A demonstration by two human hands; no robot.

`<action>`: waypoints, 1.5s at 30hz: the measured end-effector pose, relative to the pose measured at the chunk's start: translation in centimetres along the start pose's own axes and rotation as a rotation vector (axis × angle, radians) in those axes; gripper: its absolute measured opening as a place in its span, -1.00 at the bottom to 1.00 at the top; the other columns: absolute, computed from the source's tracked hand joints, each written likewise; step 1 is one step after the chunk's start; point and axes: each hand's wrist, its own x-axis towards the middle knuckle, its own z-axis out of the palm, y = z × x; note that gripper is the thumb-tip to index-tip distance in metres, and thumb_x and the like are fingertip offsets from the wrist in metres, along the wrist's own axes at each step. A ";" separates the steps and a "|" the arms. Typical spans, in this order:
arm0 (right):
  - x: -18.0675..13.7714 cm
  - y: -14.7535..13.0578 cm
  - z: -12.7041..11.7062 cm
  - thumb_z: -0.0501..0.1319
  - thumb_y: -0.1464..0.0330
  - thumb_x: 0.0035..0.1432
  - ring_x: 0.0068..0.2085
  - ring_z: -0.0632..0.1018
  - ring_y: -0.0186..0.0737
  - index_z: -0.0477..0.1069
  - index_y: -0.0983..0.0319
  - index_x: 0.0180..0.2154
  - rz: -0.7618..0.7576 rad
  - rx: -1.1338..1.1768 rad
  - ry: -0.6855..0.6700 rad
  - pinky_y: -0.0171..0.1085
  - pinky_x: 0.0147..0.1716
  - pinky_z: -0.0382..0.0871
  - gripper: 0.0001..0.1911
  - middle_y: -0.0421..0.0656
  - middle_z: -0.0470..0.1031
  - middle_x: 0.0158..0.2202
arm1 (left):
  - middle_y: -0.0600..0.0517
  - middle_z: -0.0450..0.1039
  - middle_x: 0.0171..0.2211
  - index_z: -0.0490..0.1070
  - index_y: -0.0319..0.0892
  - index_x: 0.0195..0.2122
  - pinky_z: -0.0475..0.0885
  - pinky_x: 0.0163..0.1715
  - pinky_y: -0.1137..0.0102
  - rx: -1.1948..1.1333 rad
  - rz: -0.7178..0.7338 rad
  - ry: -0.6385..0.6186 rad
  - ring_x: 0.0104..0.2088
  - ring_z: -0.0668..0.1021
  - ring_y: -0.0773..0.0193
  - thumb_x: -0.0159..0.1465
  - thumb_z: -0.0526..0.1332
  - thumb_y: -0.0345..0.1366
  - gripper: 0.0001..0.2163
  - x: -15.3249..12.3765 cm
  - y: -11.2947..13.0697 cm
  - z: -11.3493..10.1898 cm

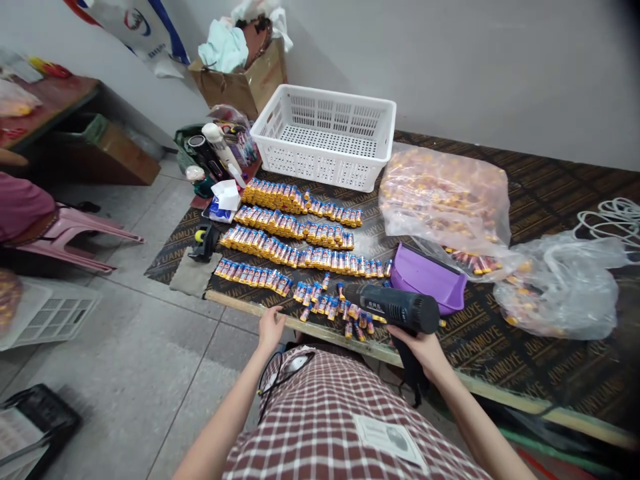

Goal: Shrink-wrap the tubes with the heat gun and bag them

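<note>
My right hand [417, 347] is wrapped around the handle of a black heat gun [397, 307], whose nozzle points left over the table. Below the nozzle, loose small bottles [357, 320] with blue tops and yellow ends lie scattered. At the wooden front edge of the table rests my left hand [273, 328], its fingers stretched over the edge and nothing visible in them. It is just below the nearest row of small bottles [253, 275]. Several more rows of the same bottles [280, 247] stand packed behind. Under and behind the heat gun sits a purple dustpan [425, 277].
A white plastic basket [323, 160] stands at the back. Right of it lie a large plastic bag [445, 193] of pieces and a smaller clear bag [555, 287]. A tape dispenser [203, 243] sits at the left corner. Another person [25, 207] sits on a pink stool [75, 230].
</note>
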 end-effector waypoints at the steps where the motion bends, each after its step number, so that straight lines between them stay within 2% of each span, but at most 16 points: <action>1: 0.4 -0.1 0.4 0.41 0.19 -0.30 -0.53 0.47 -0.16 0.46 0.29 -0.42 -0.017 -0.001 -0.008 -0.20 -0.49 0.40 -0.62 -0.11 0.51 -0.55 | -0.07 0.48 -0.26 0.42 -0.24 -0.21 0.41 -0.21 0.29 -0.012 0.002 -0.001 -0.30 0.50 0.21 0.11 0.15 -0.37 -0.78 0.0 -0.1 -0.1; 4: 1.3 -0.4 1.5 0.40 0.18 -0.28 -0.49 0.49 -0.14 0.48 0.28 -0.43 -0.102 -0.031 -0.027 -0.18 -0.46 0.42 -0.64 -0.11 0.52 -0.53 | -0.07 0.48 -0.25 0.42 -0.24 -0.22 0.40 -0.20 0.29 -0.035 -0.005 0.016 -0.29 0.50 0.22 0.10 0.16 -0.39 -0.79 -0.2 -0.6 -0.5; 10: 1.9 -1.5 3.5 0.36 0.16 -0.22 -0.28 0.53 -0.01 0.50 0.28 -0.36 -0.213 -0.206 -0.085 -0.09 -0.27 0.43 -0.62 -0.07 0.56 -0.43 | -0.06 0.48 -0.25 0.43 -0.22 -0.25 0.41 -0.21 0.30 -0.072 -0.038 0.058 -0.28 0.51 0.23 0.10 0.16 -0.40 -0.82 -0.8 -2.1 -1.4; 17: 1.4 -2.0 5.9 0.34 0.17 -0.20 -0.11 0.50 0.02 0.46 0.26 -0.13 -0.292 -0.291 -0.193 -0.04 -0.09 0.36 -0.46 -0.04 0.55 -0.18 | -0.06 0.48 -0.27 0.43 -0.25 -0.24 0.41 -0.20 0.31 -0.042 -0.088 0.072 -0.30 0.51 0.24 0.09 0.18 -0.44 -0.80 -1.3 -3.2 -2.0; 21: 1.6 -2.2 8.3 0.33 0.19 -0.18 -0.11 0.50 0.01 0.45 0.29 -0.14 -0.312 -0.287 -0.251 -0.03 -0.05 0.34 -0.49 -0.01 0.52 -0.12 | -0.06 0.48 -0.26 0.43 -0.25 -0.23 0.41 -0.20 0.34 -0.009 -0.109 0.048 -0.30 0.51 0.25 0.10 0.17 -0.45 -0.80 -1.0 -3.2 -2.4; 25: 1.8 -2.6 9.6 0.34 0.21 -0.22 -0.14 0.51 -0.01 0.46 0.30 -0.18 -0.337 -0.290 -0.291 -0.03 -0.05 0.33 -0.50 0.00 0.54 -0.16 | -0.08 0.49 -0.23 0.42 -0.27 -0.20 0.38 -0.15 0.36 0.054 -0.091 -0.056 -0.24 0.52 0.27 0.16 0.07 -0.51 -0.78 0.5 -1.9 -2.2; 28: 1.2 -2.4 7.9 0.34 0.19 -0.24 -0.19 0.52 -0.03 0.48 0.29 -0.23 -0.310 -0.311 -0.225 -0.05 -0.10 0.36 -0.53 -0.02 0.55 -0.21 | -0.07 0.49 -0.19 0.43 -0.25 -0.19 0.35 -0.09 0.39 0.081 -0.032 -0.126 -0.17 0.50 0.28 0.17 0.04 -0.53 -0.75 2.5 0.3 -0.9; 33: -1.0 -1.1 1.2 0.34 0.13 -0.25 -0.31 0.53 -0.05 0.50 0.27 -0.32 -0.213 -0.361 -0.019 -0.16 -0.31 0.44 -0.56 -0.08 0.56 -0.42 | -0.14 0.44 -0.12 0.38 -0.23 -0.08 0.31 -0.05 0.34 0.120 0.041 -0.218 -0.08 0.47 0.16 0.17 0.13 -0.35 -0.72 5.5 4.8 2.8; 37: -3.0 -0.4 -3.3 0.36 0.13 -0.27 -0.50 0.49 -0.13 0.48 0.30 -0.44 -0.031 -0.320 0.098 -0.23 -0.49 0.41 -0.61 -0.10 0.51 -0.56 | -0.25 0.34 -0.04 0.11 -0.25 0.16 0.30 -0.08 0.24 0.293 -0.033 -0.274 -0.01 0.40 -0.02 0.08 0.23 -0.09 -0.35 6.2 7.1 5.1; 40: -4.1 -0.1 -5.0 0.38 0.12 -0.29 -0.55 0.47 -0.16 0.48 0.33 -0.47 0.123 -0.219 0.140 -0.24 -0.55 0.39 -0.59 -0.07 0.50 -0.59 | -0.27 0.25 0.01 -0.02 -0.18 0.22 0.27 -0.07 0.16 0.427 -0.087 -0.262 0.04 0.33 -0.09 -0.02 0.26 0.07 -0.16 6.2 8.1 6.7; 43: -4.7 0.1 -5.6 0.40 0.12 -0.30 -0.53 0.48 -0.16 0.49 0.35 -0.39 0.168 -0.116 0.198 -0.25 -0.55 0.39 -0.53 -0.06 0.52 -0.54 | -0.24 0.23 0.01 0.07 -0.12 0.14 0.26 -0.07 0.12 0.489 -0.119 -0.242 0.04 0.31 -0.10 -0.09 0.29 0.05 -0.21 6.3 9.0 7.9; 45: -4.7 0.2 -5.7 0.40 0.13 -0.31 -0.52 0.50 -0.14 0.49 0.35 -0.37 0.165 -0.078 0.210 -0.25 -0.54 0.40 -0.52 -0.06 0.53 -0.53 | -0.22 0.24 0.00 0.12 -0.11 0.07 0.28 -0.10 0.15 0.507 -0.133 -0.274 0.03 0.33 -0.09 -0.12 0.33 -0.01 -0.26 6.6 9.3 8.2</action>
